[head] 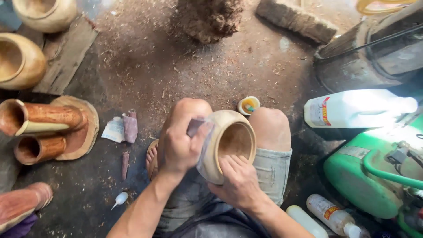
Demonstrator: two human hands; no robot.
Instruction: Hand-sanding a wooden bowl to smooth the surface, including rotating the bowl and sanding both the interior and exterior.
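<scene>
Seated over a sawdust-strewn floor (211,75), a person steadies a pale wooden bowl (231,143) between the knees. The left hand (178,143) presses a scrap of sandpaper (200,132) to its outer wall; the right hand (240,183) curls over the rim. Even, turning strokes likely serve best.

Three pale wooden bowls are showing, one (231,143) at the centre and two (17,59) (44,13) at the upper left, three reddish wooden tubes (39,117) (37,147) (22,202) are lying at the left, and four plastic bottles (357,108) (335,216) (306,220) (120,198) are lying on the floor.
</scene>
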